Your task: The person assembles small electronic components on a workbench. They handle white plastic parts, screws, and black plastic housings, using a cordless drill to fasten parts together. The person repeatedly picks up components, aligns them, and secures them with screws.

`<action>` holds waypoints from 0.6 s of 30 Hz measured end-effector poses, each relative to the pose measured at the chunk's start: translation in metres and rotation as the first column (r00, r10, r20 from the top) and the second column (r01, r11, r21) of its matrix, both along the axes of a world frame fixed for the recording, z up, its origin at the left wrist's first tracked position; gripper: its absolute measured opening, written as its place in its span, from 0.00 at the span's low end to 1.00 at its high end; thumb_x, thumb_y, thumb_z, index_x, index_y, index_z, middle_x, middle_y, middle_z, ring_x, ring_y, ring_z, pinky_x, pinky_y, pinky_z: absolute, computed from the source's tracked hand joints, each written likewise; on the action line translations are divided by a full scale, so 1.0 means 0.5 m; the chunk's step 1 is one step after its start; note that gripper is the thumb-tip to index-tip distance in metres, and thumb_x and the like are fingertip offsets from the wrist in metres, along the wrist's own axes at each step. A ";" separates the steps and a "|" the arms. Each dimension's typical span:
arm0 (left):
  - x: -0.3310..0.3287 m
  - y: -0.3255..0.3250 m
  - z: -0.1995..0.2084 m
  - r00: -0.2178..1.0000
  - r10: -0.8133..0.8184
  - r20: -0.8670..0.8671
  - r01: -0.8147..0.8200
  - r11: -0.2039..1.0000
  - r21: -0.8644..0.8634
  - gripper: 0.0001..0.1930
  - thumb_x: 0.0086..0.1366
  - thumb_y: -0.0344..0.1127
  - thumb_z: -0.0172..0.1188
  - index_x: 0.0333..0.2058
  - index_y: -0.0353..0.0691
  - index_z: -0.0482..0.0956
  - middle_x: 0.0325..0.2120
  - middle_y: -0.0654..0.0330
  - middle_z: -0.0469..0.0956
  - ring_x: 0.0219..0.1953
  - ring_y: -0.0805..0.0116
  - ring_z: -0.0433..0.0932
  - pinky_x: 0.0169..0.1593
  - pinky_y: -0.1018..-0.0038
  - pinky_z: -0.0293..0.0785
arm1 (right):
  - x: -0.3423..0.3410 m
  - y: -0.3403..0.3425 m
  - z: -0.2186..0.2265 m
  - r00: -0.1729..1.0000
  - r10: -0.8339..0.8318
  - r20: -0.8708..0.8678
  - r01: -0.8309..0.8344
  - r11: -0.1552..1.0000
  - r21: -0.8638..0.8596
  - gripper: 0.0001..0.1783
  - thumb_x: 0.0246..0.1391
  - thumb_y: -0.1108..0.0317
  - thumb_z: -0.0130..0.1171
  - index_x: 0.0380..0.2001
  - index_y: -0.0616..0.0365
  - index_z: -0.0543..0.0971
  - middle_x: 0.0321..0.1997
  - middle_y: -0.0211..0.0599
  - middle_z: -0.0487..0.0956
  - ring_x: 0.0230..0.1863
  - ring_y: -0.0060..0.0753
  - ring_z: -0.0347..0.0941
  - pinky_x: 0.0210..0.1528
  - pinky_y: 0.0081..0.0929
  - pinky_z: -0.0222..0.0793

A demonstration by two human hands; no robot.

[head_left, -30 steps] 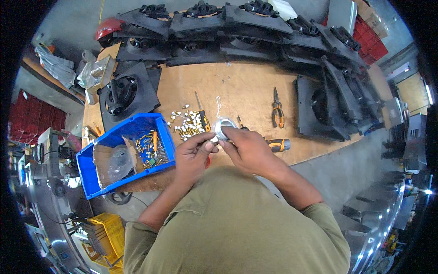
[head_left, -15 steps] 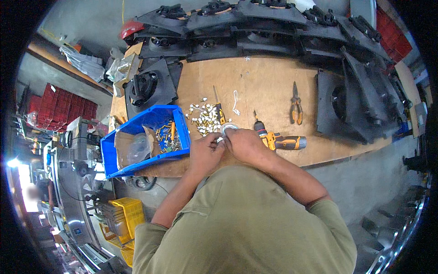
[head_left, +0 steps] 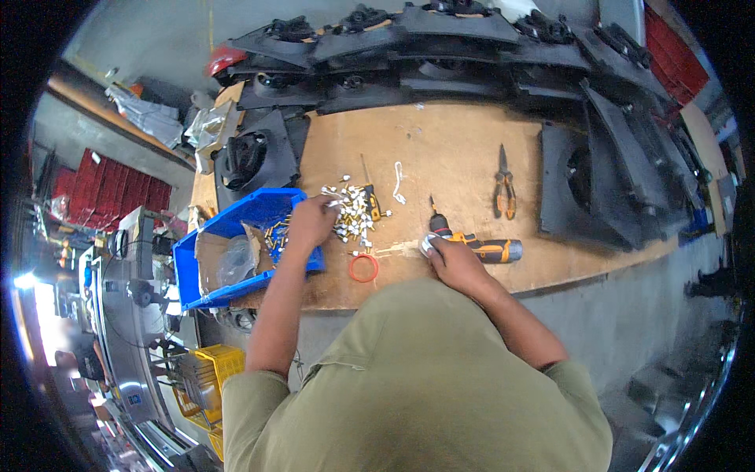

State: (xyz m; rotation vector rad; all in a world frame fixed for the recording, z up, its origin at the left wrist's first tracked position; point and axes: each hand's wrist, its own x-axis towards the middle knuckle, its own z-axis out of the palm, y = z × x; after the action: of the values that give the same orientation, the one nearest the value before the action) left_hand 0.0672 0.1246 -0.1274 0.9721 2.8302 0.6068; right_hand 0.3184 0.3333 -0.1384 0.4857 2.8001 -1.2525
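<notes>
My left hand (head_left: 312,222) reaches over the right end of the blue bin, its curled fingers at the left edge of a pile of small white-and-brass fittings (head_left: 355,214). Something white shows at its fingertips, too small to name. In my right hand (head_left: 459,263) is a round white roll (head_left: 428,245), gripped by thumb and fingers beside the cordless drill (head_left: 491,251). An orange-red ring (head_left: 363,268) lies flat on the table between my hands. A screwdriver (head_left: 372,202) with a yellow-and-black handle rests along the pile's right side.
The blue bin (head_left: 186,267) holds brass parts, cardboard and a clear plastic bag. Pliers (head_left: 505,185) and a white cord-like piece (head_left: 398,182) lie on the wooden table (head_left: 456,130). Black square housings (head_left: 566,177) stand along its back and right side.
My hands were together at the white roll. The left has moved left and up to the pile; the right has moved right with the roll. The orange-red ring now shows on the table.
</notes>
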 end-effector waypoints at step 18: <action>-0.199 -0.217 -0.094 0.951 0.040 0.305 0.229 0.572 -0.788 0.15 0.54 0.38 0.62 0.39 0.38 0.84 0.43 0.45 0.81 0.48 0.50 0.80 0.53 0.59 0.75 | 0.032 0.038 0.007 0.998 -0.013 0.058 0.015 1.000 -0.025 0.19 0.62 0.60 0.51 0.47 0.64 0.74 0.38 0.58 0.79 0.43 0.61 0.76 0.46 0.46 0.70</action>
State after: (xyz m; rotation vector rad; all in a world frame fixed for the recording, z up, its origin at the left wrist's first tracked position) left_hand -0.0320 0.0161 -0.1745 0.7283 2.2935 -0.5435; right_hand 0.3342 0.3522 -0.1348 0.5324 2.7343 -1.2546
